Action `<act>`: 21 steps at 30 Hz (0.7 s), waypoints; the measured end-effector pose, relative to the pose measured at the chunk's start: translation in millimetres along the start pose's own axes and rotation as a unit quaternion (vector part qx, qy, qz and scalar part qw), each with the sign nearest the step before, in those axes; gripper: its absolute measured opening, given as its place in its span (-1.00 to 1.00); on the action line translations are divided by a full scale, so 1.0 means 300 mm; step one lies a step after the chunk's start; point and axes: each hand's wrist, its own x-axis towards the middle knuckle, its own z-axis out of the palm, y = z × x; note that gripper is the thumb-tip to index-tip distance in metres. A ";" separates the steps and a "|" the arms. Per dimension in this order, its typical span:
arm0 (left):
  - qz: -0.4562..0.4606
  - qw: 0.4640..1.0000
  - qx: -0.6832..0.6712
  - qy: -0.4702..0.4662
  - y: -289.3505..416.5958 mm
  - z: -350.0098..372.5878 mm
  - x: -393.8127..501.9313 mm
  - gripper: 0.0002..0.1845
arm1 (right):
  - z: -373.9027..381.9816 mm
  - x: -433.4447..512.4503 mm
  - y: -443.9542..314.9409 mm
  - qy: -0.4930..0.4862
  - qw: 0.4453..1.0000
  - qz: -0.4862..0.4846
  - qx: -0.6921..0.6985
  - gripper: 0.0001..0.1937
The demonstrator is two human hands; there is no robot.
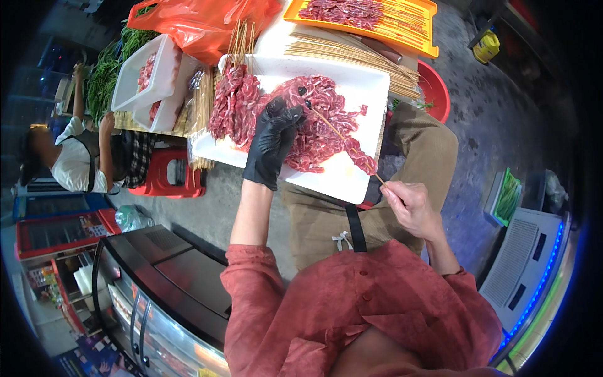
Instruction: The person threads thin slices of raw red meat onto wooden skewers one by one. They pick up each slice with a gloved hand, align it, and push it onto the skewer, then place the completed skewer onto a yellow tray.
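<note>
My left hand [274, 136], in a black glove, reaches into the pile of sliced raw meat [313, 141] on a white plastic tray [358, 186]; its fingers are curled among the slices, and what they grip is partly hidden. Bare, my right hand [412, 207] pinches the lower end of a bamboo skewer [327, 122]. Several folded meat pieces [360, 155] are threaded on that skewer near my right hand, and its other end points up towards my gloved fingertips. Loaded meat skewers [235, 103] lie side by side at the tray's left, sticks pointing away from me.
Bare bamboo skewers [348, 59] and a knife [381, 49] lie beyond the tray, below an orange tray [435, 28] of meat skewers. White containers [141, 85] and a red plastic bag [202, 28] stand at the left. Another person [80, 155] is near a red stool [165, 176].
</note>
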 end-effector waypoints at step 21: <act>0.007 0.999 -0.029 -0.032 0.003 0.065 -0.020 -0.79 | -0.043 0.025 -0.009 -0.027 0.995 -0.075 -0.054 -0.92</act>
